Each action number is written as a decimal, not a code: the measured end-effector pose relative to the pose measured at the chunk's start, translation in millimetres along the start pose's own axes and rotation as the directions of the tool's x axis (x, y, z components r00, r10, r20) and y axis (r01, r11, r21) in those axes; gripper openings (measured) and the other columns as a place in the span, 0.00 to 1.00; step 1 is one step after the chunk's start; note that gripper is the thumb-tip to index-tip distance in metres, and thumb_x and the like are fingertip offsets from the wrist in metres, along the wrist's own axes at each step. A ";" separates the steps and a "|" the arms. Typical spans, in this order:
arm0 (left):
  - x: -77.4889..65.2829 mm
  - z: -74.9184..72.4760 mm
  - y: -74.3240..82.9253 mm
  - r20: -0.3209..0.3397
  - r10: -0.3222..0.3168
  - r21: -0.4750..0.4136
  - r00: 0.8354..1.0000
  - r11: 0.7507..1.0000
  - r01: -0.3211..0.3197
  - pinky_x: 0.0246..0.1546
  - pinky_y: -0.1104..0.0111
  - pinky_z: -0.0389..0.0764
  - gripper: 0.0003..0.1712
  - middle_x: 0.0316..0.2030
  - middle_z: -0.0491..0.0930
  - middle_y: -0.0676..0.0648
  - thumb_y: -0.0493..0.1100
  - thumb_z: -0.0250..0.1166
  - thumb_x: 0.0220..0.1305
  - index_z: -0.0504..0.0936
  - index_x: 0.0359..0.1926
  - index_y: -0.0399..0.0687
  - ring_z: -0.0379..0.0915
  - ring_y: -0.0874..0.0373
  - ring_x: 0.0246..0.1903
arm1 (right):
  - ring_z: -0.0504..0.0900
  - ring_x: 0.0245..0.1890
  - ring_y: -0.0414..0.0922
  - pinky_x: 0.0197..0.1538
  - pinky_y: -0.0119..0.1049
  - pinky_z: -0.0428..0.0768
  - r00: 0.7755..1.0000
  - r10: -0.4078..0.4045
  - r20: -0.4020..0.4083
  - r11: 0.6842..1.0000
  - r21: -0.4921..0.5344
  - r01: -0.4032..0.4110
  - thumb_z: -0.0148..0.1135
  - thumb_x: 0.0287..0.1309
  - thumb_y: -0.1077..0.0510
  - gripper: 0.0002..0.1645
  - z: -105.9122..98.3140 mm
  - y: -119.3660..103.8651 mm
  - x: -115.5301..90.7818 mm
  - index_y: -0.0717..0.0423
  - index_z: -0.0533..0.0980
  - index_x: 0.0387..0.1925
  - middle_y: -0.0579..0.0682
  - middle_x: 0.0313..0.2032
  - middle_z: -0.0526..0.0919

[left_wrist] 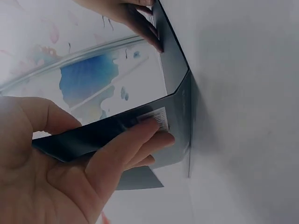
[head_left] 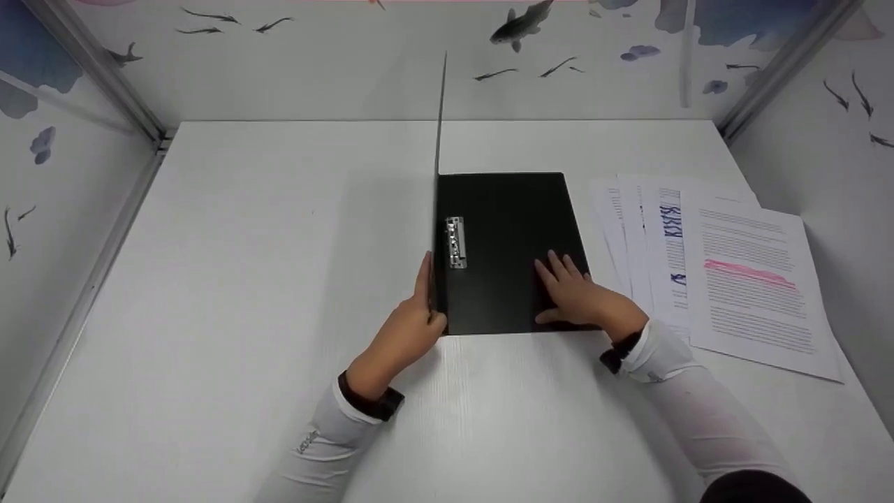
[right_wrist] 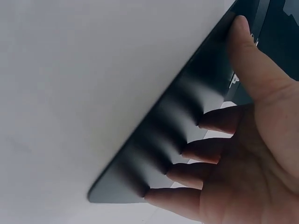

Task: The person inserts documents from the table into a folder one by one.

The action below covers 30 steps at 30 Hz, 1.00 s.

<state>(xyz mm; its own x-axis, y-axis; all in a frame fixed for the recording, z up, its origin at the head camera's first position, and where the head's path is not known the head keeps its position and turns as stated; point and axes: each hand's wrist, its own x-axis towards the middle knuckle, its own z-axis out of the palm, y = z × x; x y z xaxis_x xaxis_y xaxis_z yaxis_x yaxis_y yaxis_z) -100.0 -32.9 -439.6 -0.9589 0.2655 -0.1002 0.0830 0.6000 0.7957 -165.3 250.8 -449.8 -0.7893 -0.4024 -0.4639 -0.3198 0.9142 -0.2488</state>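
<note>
A black clipboard folder [head_left: 513,209] lies spread on the table, its front cover [head_left: 441,112] standing upright along the left side and seen edge-on in the head view. The metal clip [head_left: 456,243] is fixed near the spine and has no paper in it. My left hand [head_left: 401,335] holds the cover near its lower edge. In the left wrist view, the thumb is on one face and the fingers on the other, over a white barcode label [left_wrist: 162,117]. Flat on the folder's lower right part, my right hand [head_left: 583,299] presses with spread fingers.
Several printed sheets [head_left: 754,300] lie fanned out on the white table [head_left: 209,293] to the right of the folder. The top one bears a pink highlighted line, another blue marks. Patterned panels [head_left: 314,70] stand around the back and sides.
</note>
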 end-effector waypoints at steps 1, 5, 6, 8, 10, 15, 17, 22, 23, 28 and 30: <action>-0.6 -1.7 -0.1 -0.015 0.011 -0.002 1.000 1.000 -0.011 0.20 0.68 0.65 0.51 0.32 0.82 0.42 0.34 0.50 0.60 0.31 0.77 0.51 0.66 0.58 0.19 | 0.36 0.72 0.70 0.67 0.68 0.52 1.000 0.003 0.001 1.000 -0.002 -0.003 0.63 0.61 0.43 0.57 0.4 -0.4 0.1 0.66 0.41 0.75 0.71 0.73 0.35; -4.2 -6.9 1.9 -0.105 0.062 -0.006 0.993 0.998 -0.063 0.23 0.67 0.69 0.55 0.71 0.59 0.38 0.33 0.53 0.58 0.29 0.77 0.53 0.73 0.53 0.29 | 0.37 0.72 0.71 0.67 0.68 0.52 1.000 0.006 0.001 1.000 -0.004 -0.006 0.63 0.61 0.43 0.57 2.1 -0.4 -0.3 0.66 0.41 0.74 0.72 0.73 0.35; -5.3 -7.6 2.9 -0.135 0.078 0.000 0.988 0.997 -0.079 0.22 0.67 0.69 0.56 0.74 0.52 0.39 0.32 0.54 0.56 0.28 0.76 0.54 0.74 0.52 0.33 | 0.37 0.72 0.71 0.67 0.68 0.52 1.000 0.006 0.001 1.000 -0.005 -0.006 0.63 0.61 0.43 0.57 2.2 -0.6 -0.2 0.66 0.42 0.74 0.72 0.73 0.35; -6.8 -7.2 3.9 -0.210 0.147 0.036 0.966 0.989 -0.143 0.20 0.67 0.69 0.59 0.75 0.48 0.37 0.29 0.53 0.53 0.26 0.76 0.54 0.73 0.50 0.39 | 0.37 0.72 0.70 0.67 0.67 0.51 1.000 0.008 0.002 1.000 -0.002 -0.008 0.63 0.61 0.44 0.57 2.2 -1.1 -0.1 0.66 0.42 0.74 0.72 0.73 0.35; -6.9 -5.0 4.1 -0.307 0.265 0.121 0.914 0.964 -0.239 0.23 0.65 0.72 0.63 0.75 0.42 0.35 0.26 0.54 0.49 0.23 0.75 0.55 0.69 0.47 0.52 | 0.37 0.72 0.70 0.67 0.67 0.51 1.000 0.011 0.002 1.000 0.002 -0.011 0.63 0.61 0.44 0.57 2.2 -2.1 0.3 0.66 0.42 0.74 0.72 0.73 0.35; -2.2 3.0 -0.1 -0.516 0.582 0.454 0.629 0.808 -0.375 0.59 0.46 0.69 0.74 0.75 0.27 0.36 0.22 0.61 0.41 0.20 0.74 0.62 0.41 0.37 0.73 | 0.37 0.73 0.70 0.67 0.66 0.52 1.000 0.022 -0.001 1.000 -0.004 -0.022 0.63 0.61 0.43 0.57 2.4 -5.2 2.1 0.66 0.42 0.74 0.71 0.73 0.35; -0.3 6.8 -2.8 -0.538 0.670 0.557 0.511 0.738 -0.381 0.68 0.39 0.50 0.75 0.75 0.22 0.41 0.19 0.63 0.39 0.23 0.75 0.64 0.28 0.36 0.75 | 0.37 0.73 0.70 0.68 0.66 0.52 0.999 0.033 0.004 0.999 -0.006 -0.033 0.63 0.60 0.43 0.58 2.4 -5.9 2.5 0.66 0.41 0.75 0.71 0.74 0.35; -0.6 11.4 -4.9 -0.450 0.808 0.777 0.380 0.564 -0.280 0.69 0.41 0.27 0.72 0.75 0.18 0.47 0.14 0.61 0.40 0.39 0.77 0.68 0.11 0.45 0.73 | 0.37 0.73 0.70 0.68 0.65 0.53 0.999 0.049 0.010 0.999 -0.021 -0.049 0.63 0.60 0.43 0.58 0.9 -6.4 3.2 0.66 0.41 0.74 0.71 0.74 0.35; -1.4 11.0 -4.1 -0.423 0.819 0.815 0.388 0.531 -0.232 0.69 0.41 0.26 0.70 0.75 0.18 0.48 0.13 0.60 0.41 0.42 0.76 0.68 0.09 0.46 0.73 | 0.37 0.73 0.70 0.68 0.65 0.53 0.999 0.049 0.010 0.999 -0.024 -0.049 0.63 0.60 0.43 0.58 0.4 -6.8 3.5 0.66 0.41 0.74 0.71 0.74 0.35; -5.6 7.8 1.0 -0.329 0.791 0.913 0.515 0.406 -0.041 0.69 0.45 0.21 0.57 0.77 0.28 0.48 0.12 0.50 0.47 0.63 0.72 0.66 0.09 0.48 0.73 | 0.37 0.73 0.70 0.68 0.65 0.53 0.998 0.055 0.012 0.998 -0.029 -0.054 0.63 0.60 0.43 0.58 -1.5 -7.9 4.5 0.67 0.41 0.74 0.71 0.73 0.35; -7.7 6.1 2.6 -0.303 0.743 0.921 0.597 0.388 -0.016 0.69 0.46 0.19 0.52 0.77 0.33 0.48 0.14 0.52 0.50 0.66 0.70 0.64 0.11 0.50 0.73 | 0.37 0.73 0.70 0.68 0.65 0.53 0.998 0.060 0.014 0.998 -0.029 -0.060 0.63 0.60 0.43 0.58 -1.6 -7.8 4.8 0.66 0.41 0.74 0.71 0.73 0.35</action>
<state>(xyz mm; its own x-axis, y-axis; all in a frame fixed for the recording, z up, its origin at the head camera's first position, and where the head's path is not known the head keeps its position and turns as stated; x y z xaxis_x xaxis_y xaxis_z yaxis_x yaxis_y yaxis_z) -90.8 -28.8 -440.4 -0.5927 0.3758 0.7124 0.2973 0.9241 -0.2401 -167.4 241.9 -448.7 -0.7995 -0.3475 -0.4899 -0.2872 0.9375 -0.1963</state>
